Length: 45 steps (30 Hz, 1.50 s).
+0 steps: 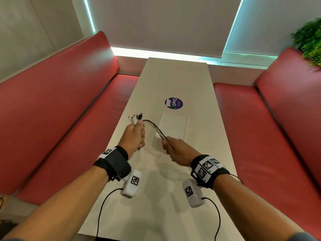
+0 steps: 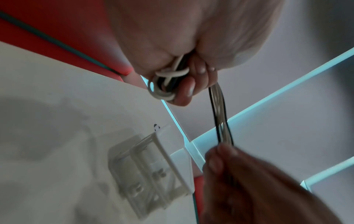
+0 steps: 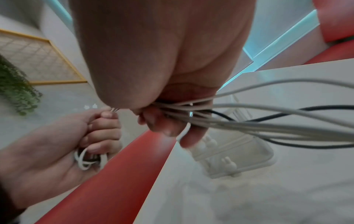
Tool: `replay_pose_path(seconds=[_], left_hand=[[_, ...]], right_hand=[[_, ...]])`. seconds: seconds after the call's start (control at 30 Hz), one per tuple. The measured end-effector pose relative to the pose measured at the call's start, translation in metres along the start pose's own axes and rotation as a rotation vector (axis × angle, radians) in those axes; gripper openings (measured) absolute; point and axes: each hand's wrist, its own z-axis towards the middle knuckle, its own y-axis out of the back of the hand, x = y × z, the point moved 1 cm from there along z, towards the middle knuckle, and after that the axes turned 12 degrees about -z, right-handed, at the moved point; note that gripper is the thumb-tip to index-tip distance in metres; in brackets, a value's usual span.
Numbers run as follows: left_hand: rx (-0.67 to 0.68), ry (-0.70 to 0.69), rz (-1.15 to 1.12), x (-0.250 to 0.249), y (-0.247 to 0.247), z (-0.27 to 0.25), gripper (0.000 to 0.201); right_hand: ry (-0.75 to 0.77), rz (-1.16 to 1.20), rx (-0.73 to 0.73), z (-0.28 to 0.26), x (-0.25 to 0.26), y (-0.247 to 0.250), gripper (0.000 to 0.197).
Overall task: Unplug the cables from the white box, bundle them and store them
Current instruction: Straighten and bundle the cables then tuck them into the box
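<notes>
A bundle of white and black cables (image 1: 155,128) arcs in the air between my two hands above the table. My left hand (image 1: 134,136) grips one end, with several plugs (image 1: 136,117) fanning out past the fingers and a coiled loop (image 2: 164,86) in the fist. My right hand (image 1: 175,150) grips the cables (image 3: 249,124) farther along; the loose lengths trail off behind it. The white box (image 1: 173,126) lies flat on the table under the cables, with nothing plugged into it; its small holders (image 3: 226,160) show in the right wrist view.
The long white table (image 1: 173,80) runs away from me with a round purple sticker (image 1: 173,103) beyond the box. Red benches (image 1: 60,119) flank both sides. A green plant (image 1: 311,40) hangs at the far right.
</notes>
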Motion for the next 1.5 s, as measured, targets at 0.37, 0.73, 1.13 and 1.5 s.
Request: replay_pose_path(seconds=[0.37, 0.73, 1.13, 1.5], left_hand=[[0.087, 0.198, 0.108, 0.026, -0.021, -0.014, 0.075], [-0.069, 0.154, -0.227, 0.003, -0.014, 0.007, 0.045], [-0.119, 0.147, -0.236, -0.003, 0.005, 0.021, 0.049], [0.276, 0.222, 0.326, 0.019, -0.003, 0.007, 0.056]], right_hand=[[0.112, -0.247, 0.052, 0.009, 0.050, -0.009, 0.024], [0.101, -0.035, 0.124, 0.004, 0.032, -0.008, 0.027], [-0.020, 0.028, 0.312, 0.004, 0.003, 0.007, 0.037], [0.039, -0.178, 0.209, 0.019, -0.004, 0.039, 0.032]])
